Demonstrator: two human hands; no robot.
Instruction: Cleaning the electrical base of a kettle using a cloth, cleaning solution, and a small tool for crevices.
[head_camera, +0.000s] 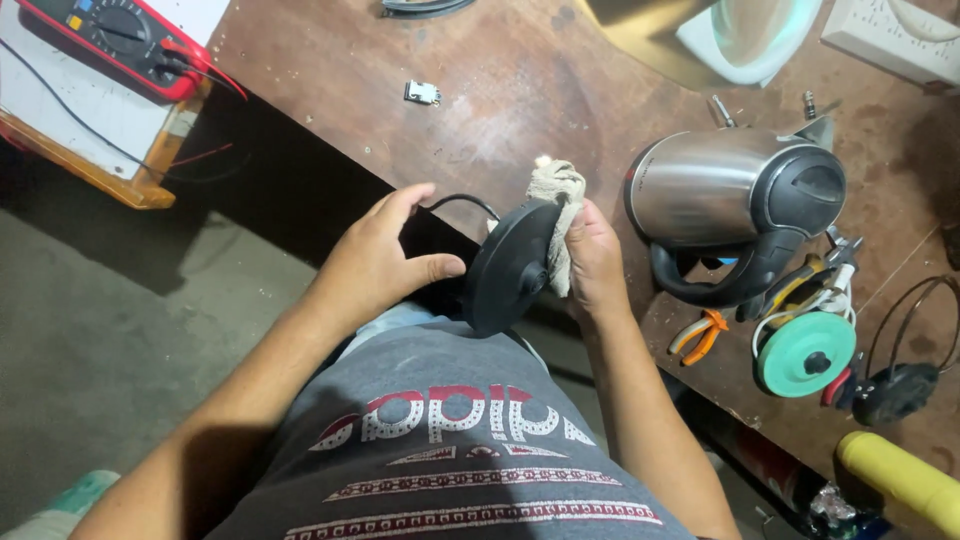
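Right hand keeps its grip closed around a crumpled beige cloth, pressing it against the upper edge of the round black kettle base, which I see tilted on its edge over my lap, just off the near edge of the desk. My left hand has a loose, half-open grip: thumb reaching toward the disc's rim, fingers curled above it, and whether the thumb actually touches I cannot tell. A black cord runs from behind the base toward the desk. From this single head view, the steel kettle lies on its side just right of the cloth hand, with orange-handled pliers and a green disc nearby, and a red multimeter far left. To wipe well, I judge the left thumb should brace the rim firmly while the cloth sweeps around the edge, keeping the cord slack.
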